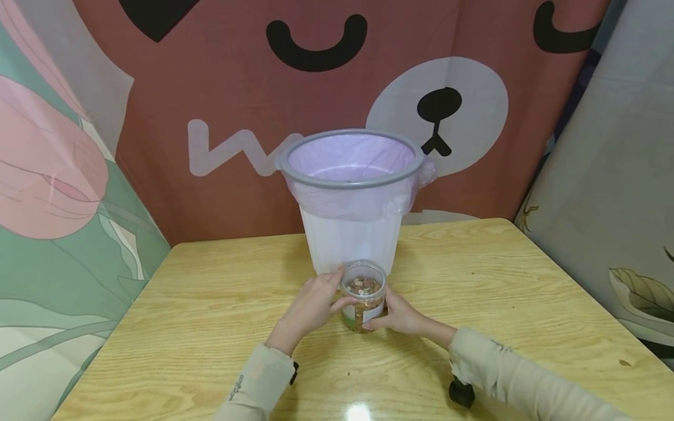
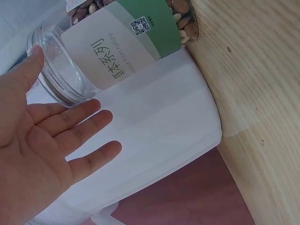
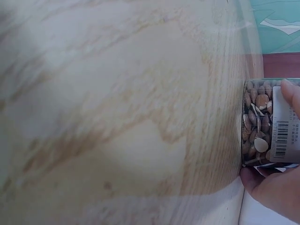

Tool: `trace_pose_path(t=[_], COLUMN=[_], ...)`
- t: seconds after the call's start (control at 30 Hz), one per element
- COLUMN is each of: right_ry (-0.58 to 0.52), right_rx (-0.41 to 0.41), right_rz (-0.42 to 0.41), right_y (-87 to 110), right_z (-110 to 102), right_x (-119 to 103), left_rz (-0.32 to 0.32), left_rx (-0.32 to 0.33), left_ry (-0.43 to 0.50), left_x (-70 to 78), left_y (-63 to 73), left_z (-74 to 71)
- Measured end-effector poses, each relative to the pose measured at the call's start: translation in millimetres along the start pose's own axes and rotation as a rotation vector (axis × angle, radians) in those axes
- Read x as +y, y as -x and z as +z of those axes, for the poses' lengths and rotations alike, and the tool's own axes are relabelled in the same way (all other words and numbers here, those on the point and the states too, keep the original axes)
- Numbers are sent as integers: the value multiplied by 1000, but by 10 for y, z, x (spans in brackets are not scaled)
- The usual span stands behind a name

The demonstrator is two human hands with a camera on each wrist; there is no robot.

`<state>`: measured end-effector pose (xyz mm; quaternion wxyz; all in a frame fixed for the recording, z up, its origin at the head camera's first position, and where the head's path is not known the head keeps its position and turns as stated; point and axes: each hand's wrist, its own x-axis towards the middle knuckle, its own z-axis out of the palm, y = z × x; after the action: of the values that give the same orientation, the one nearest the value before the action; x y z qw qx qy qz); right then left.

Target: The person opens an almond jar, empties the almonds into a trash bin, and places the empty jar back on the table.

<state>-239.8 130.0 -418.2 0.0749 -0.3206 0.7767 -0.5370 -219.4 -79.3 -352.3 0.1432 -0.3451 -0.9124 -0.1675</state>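
Note:
A clear plastic jar [image 1: 363, 301] of brown nuts and pale seeds stands upright on the wooden table, just in front of the bin. Its round top shows the nuts inside. My right hand [image 1: 402, 316] grips its lower right side, the thumb over the white barcode label [image 3: 281, 136] and fingers around the base. At the jar's upper left is my left hand [image 1: 313, 304], thumb at the rim [image 2: 58, 70] and the other fingers stretched out past it. A green and white label [image 2: 136, 35] faces the left wrist camera.
Behind the jar stands a white bin [image 1: 350, 240] with a grey rim and a pale purple liner [image 1: 353, 199] folded over its edge. The wooden table [image 1: 221, 327] reaches back to a printed bear curtain [image 1: 237, 70]. Patterned cloth hangs on both sides.

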Motion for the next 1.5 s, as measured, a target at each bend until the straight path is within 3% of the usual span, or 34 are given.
trace_pose_path(t=[0.43, 0.67, 0.9, 1.17, 1.5], right_ry=[-78, -87, -60, -16, 22], right_rx=[-28, -21, 27, 42, 84], right_rz=[-98, -117, -82, -91, -46], right_y=[-18, -21, 12, 63, 120], right_z=[25, -9, -42, -61, -107], right_x=[-3, 11, -8, -29, -47], left_rz=[-6, 32, 53, 30, 30], left_rx=[-4, 20, 35, -7, -43], left_ry=[39, 110, 158, 200, 254], left_x=[16, 13, 25, -2, -34], left_y=[14, 21, 19, 43, 59], left_z=[-41, -65, -111, -112, -105])
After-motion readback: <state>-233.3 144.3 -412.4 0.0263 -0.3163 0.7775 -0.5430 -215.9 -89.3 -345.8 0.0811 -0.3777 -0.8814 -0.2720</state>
